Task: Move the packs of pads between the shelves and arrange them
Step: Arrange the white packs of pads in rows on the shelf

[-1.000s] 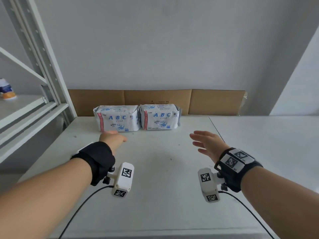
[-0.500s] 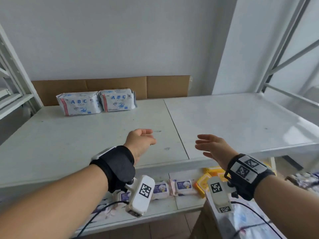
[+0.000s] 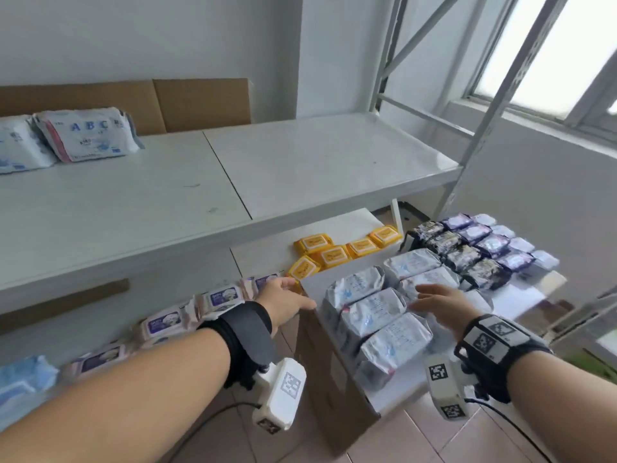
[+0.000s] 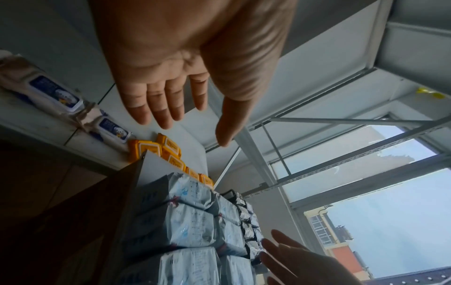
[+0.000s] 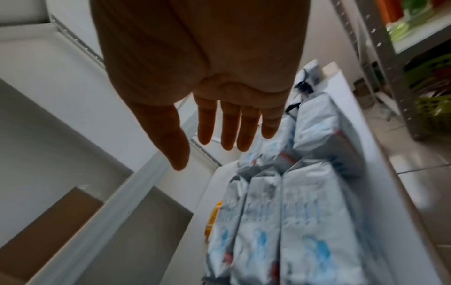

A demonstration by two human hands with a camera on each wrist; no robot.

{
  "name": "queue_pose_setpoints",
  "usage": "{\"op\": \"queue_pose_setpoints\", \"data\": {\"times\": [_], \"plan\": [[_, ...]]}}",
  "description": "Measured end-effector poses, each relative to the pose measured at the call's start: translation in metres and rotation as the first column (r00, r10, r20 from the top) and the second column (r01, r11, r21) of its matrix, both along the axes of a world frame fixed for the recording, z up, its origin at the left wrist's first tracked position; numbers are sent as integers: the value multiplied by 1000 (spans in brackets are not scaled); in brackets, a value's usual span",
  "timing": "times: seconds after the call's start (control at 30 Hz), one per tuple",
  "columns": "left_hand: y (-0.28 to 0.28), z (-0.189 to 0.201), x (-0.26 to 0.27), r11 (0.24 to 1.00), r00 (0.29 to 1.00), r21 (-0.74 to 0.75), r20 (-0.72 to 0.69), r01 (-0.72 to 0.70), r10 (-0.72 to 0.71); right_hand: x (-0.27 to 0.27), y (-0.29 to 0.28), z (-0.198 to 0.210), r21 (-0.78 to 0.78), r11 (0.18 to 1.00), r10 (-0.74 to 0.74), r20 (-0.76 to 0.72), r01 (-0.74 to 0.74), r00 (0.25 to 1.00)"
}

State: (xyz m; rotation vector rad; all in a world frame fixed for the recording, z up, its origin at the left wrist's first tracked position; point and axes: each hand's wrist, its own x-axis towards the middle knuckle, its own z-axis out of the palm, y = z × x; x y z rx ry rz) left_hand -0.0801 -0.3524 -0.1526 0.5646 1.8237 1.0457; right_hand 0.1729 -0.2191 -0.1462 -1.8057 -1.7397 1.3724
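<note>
Five silver-white packs of pads (image 3: 377, 312) lie flat on a white board (image 3: 394, 392), long axes slanting up-right (two rows). Left hand (image 3: 285, 304) and right hand (image 3: 444, 304) hover spread-fingered, holding nothing.

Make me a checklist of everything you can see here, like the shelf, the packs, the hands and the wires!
Surface: white upper shelf, mostly bare; a lower shelf beneath it.
Job's things: two ABC pad packs at the upper shelf's back left; silver-blue pad packs in rows on a white board on a cardboard box.
Clutter: yellow packs, purple-label wipes packs on the lower shelf; dark and lilac packs beyond the silver-blue ones.
Grippers: left hand open, empty, beside the box's corner; right hand open, empty, over the silver-blue packs.
Cables: black wrist-camera cables hang under both arms.
Surroundings: white wall, cardboard backing, metal rack frame, window at right.
</note>
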Motion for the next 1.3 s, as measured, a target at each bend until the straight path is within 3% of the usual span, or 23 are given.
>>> {"op": "queue_pose_setpoints", "data": {"times": [0.23, 0.4, 0.57, 0.7, 0.9, 1.1, 1.3], "plan": [[43, -30, 43, 995, 999, -97, -48, -7, 2, 63, 58, -13, -38, 998, -40, 51, 42, 998], [93, -60, 65, 971, 990, -209, -101, -117, 97, 94, 142, -39, -22, 999, 48, 147, -45, 988], [148, -84, 73, 872, 980, -453, -145, -185, 133, 108, 243, -61, -20, 986, 164, 256, -164, 953], [169, -109, 75, 796, 979, -571, -150, -201, 140, 93, 291, -83, -36, 970, 236, 352, -239, 906], [196, -128, 77, 800, 953, -519, -133, -302, 274, 52, 319, -112, -51, 898, 412, 450, -438, 792], [209, -137, 73, 803, 955, -516, -144, -297, 260, 36, 325, -130, -71, 855, 467, 534, -513, 705], [214, -140, 63, 805, 972, -557, -25, -207, 233, 19, 331, -133, -103, 832, 500, 564, -545, 657]]}}
